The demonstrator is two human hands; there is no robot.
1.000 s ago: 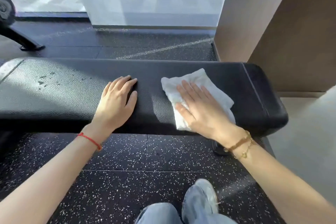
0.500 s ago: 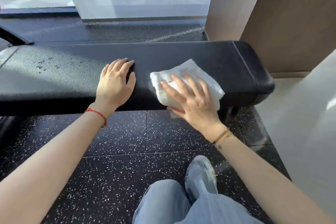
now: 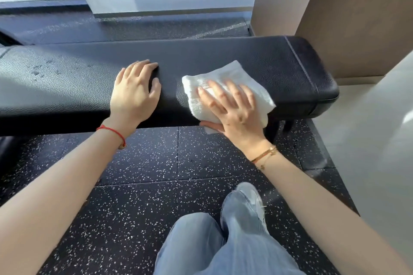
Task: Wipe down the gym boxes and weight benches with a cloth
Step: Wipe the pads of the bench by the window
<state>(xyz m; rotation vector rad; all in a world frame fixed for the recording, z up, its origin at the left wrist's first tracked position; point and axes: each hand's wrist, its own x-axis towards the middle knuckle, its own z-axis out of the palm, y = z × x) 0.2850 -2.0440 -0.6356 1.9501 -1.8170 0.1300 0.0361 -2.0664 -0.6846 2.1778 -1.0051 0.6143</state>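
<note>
Head view, bench: a black padded weight bench (image 3: 223,58) runs across the frame over speckled rubber floor (image 3: 156,185); its right end sits near a tan wall (image 3: 357,18).
Head view, cloth: a white folded cloth (image 3: 250,87) lies on the pad's near edge, right of centre, draping a little over the front side.
Head view, right hand: the right hand (image 3: 232,109) presses the cloth flat with spread, straight fingers (image 3: 206,98); the thumb tucks under the cloth's lower edge at the bench's front.
Head view, left hand: the left hand (image 3: 134,94) rests palm-down on the pad beside the cloth, fingers relaxed, holding nothing, apparently as a brace.
Head view, droplets: small wet spots (image 3: 42,69) sit on the pad's sunlit left part, well apart from the cloth.
Step in hand: wiping the pad top, judged partly done.
Doing it well: keep the palm flat, overlap strokes along the pad's length, carry the cloth to the wet spots on the left, move the bracing hand aside, and cover the rounded front edge and end.
</note>
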